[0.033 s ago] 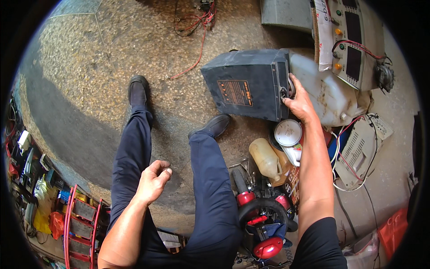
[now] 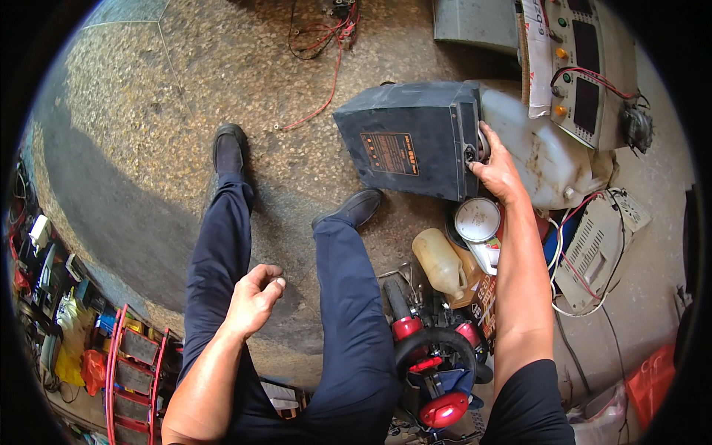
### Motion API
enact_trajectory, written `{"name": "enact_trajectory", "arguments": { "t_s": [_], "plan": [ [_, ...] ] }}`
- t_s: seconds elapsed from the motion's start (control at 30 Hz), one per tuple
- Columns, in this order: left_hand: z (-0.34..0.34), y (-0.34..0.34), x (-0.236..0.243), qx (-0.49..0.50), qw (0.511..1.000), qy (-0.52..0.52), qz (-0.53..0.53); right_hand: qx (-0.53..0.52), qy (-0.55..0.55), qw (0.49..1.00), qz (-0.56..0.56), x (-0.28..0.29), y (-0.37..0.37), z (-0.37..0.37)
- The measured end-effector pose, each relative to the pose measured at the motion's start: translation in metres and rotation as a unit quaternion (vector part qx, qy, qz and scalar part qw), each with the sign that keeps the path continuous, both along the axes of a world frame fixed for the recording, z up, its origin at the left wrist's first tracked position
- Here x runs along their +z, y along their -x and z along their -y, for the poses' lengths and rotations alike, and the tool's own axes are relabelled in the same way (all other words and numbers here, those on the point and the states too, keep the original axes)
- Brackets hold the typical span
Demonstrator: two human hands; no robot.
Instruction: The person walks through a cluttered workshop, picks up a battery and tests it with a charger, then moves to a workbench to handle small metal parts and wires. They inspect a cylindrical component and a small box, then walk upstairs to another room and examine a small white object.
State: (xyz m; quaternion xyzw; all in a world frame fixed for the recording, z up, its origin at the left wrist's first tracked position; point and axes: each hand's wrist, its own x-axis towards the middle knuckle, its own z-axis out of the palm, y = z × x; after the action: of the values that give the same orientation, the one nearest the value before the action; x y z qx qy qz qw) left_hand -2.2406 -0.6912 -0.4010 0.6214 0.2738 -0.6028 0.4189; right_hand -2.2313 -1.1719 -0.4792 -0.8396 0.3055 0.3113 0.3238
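Shows no movement to speak of since the earlier frame, keeping the same pose and the same grip. Has at far left a yellow plastic bag, beside a red plastic bag and a red-framed, ladder-like rack with dark panels, amid clutter too small to name. Plants the left shoe on the speckled floor. Holds the left hand between the legs, narrow, with fingers half curled and thumb just beside the forefinger; cannot tell whether anything lies inside. Has red and black wires at the top, with one red lead trailing across the floor. Sets the right shoe near the dark grey battery case, tilted right of centre. Has a yellowish jug and a red-and-black wheeled machine lower down, then a round white lid just below the case. Grips the right-hand end of that case with the right hand, thumb beside a socket. Shows farther right a translucent jerrycan, a power supply with dark displays and a beige vented casing.
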Motion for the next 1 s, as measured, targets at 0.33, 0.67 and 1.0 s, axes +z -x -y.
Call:
{"name": "enact_trajectory", "arguments": {
  "t_s": [0.33,0.67,1.0],
  "plan": [
    [-0.007,0.000,0.000,0.000,1.000,0.008,0.004,-0.069,-0.022,0.997,-0.010,-0.002,0.000,-0.001],
    [-0.011,-0.001,-0.002,-0.009,1.000,0.004,0.002,-0.064,-0.016,0.998,-0.021,0.001,0.000,-0.005],
    [-0.014,-0.005,-0.001,-0.005,1.000,0.016,0.006,-0.048,0.022,0.998,0.032,-0.003,-0.002,-0.016]
  ]
}}
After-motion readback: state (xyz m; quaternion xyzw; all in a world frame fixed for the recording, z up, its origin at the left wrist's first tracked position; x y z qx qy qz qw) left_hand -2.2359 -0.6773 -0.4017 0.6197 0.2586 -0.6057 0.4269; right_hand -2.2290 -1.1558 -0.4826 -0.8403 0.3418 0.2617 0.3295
